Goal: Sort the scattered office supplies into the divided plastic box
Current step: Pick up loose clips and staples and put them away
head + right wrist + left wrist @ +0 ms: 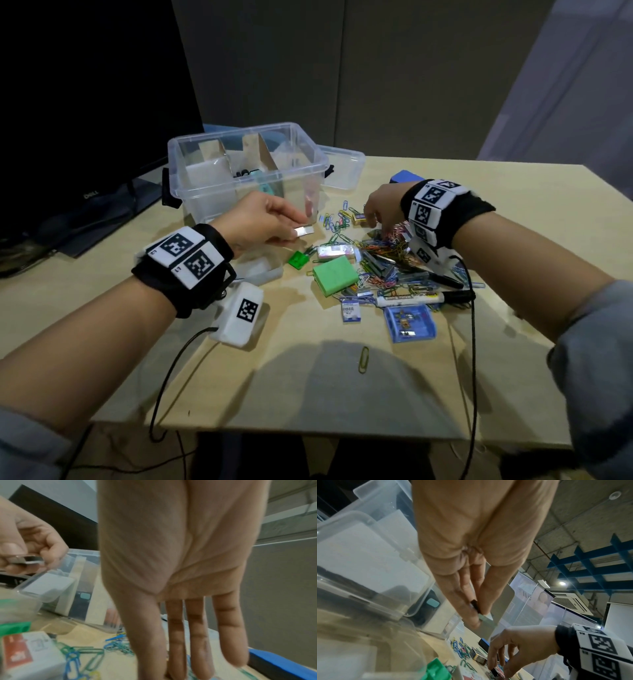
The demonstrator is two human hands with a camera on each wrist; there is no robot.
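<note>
The clear divided plastic box (246,185) stands at the back left of the table, with cardboard dividers (263,154) inside. My left hand (299,228) hovers in front of the box and pinches a short silver strip of staples (305,231) between thumb and fingers; the same strip of staples (30,559) shows in the right wrist view. My right hand (378,222) reaches down into the pile of coloured paper clips (387,253). Its fingers (197,635) are straight, tips at the table. The tips are hidden, so I cannot see anything held.
Near the pile lie a green block (335,275), a small green sharpener (298,259), a white eraser pack (334,251), a marker (411,299), a blue case (409,323) and a lone clip (364,359). The box lid (342,168) lies behind; a monitor (85,120) stands left.
</note>
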